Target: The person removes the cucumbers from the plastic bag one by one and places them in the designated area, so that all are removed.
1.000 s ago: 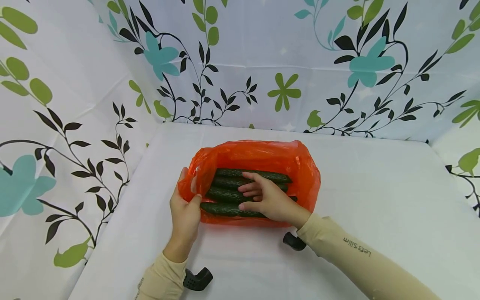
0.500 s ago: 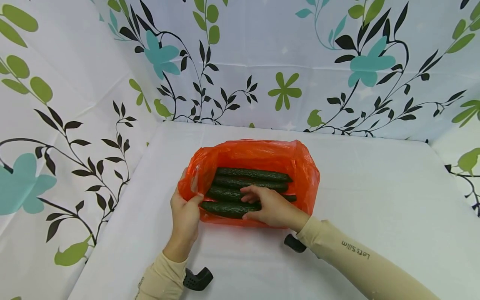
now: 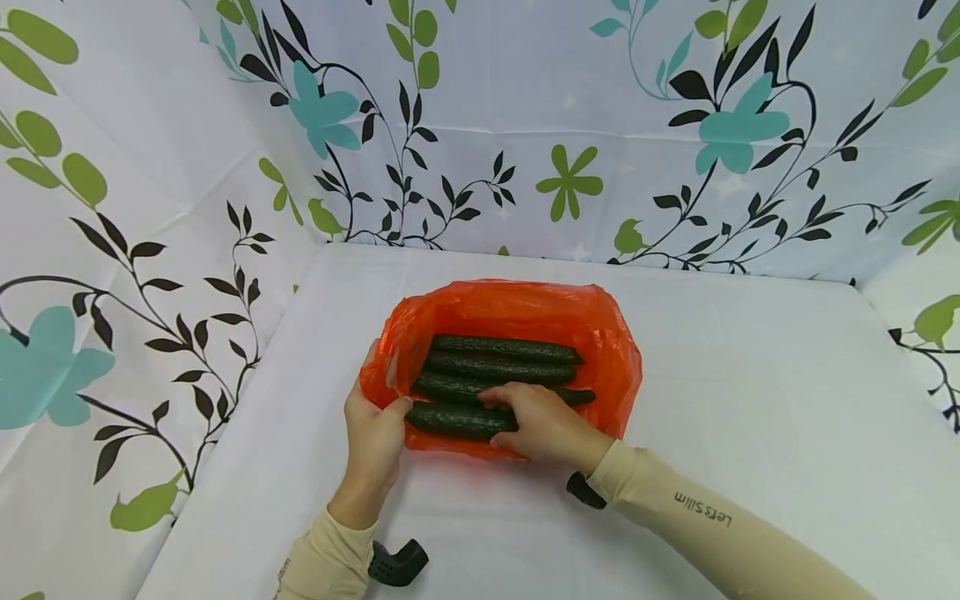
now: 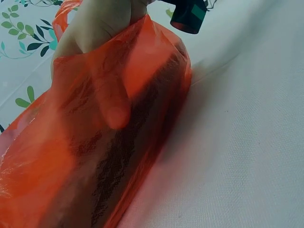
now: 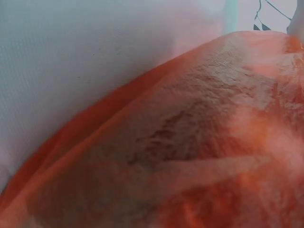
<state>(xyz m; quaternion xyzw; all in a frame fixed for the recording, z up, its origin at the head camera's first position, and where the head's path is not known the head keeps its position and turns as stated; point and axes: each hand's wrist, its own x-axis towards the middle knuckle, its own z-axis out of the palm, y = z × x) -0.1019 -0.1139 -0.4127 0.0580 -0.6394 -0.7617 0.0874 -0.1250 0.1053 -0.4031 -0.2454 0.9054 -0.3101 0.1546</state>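
A red plastic bag (image 3: 517,307) lies with its mouth open in the head view, several dark green cucumbers side by side in it. At the bag's left end my left hand (image 3: 375,442) holds the rim, thumb on the near side. The left wrist view shows this hand (image 4: 102,28) at the top, one digit visible through the thin film. Reaching over the bag's near side, my right hand (image 3: 551,425) grips the nearest cucumber (image 3: 453,421), fingers behind it and thumb in front. That cucumber's right end is hidden by the hand. Red film (image 5: 209,118) fills much of the right wrist view.
The bag stands on a white-covered table (image 3: 735,375). A patterned cloth with leaves and flowers (image 3: 495,108) hangs behind and at the sides. Black devices (image 3: 397,563) sit at both wrists.
My right hand has lowered from above the cucumbers and closed round the nearest one. That cucumber and the bag have shifted slightly right. The left hand keeps its hold on the rim.
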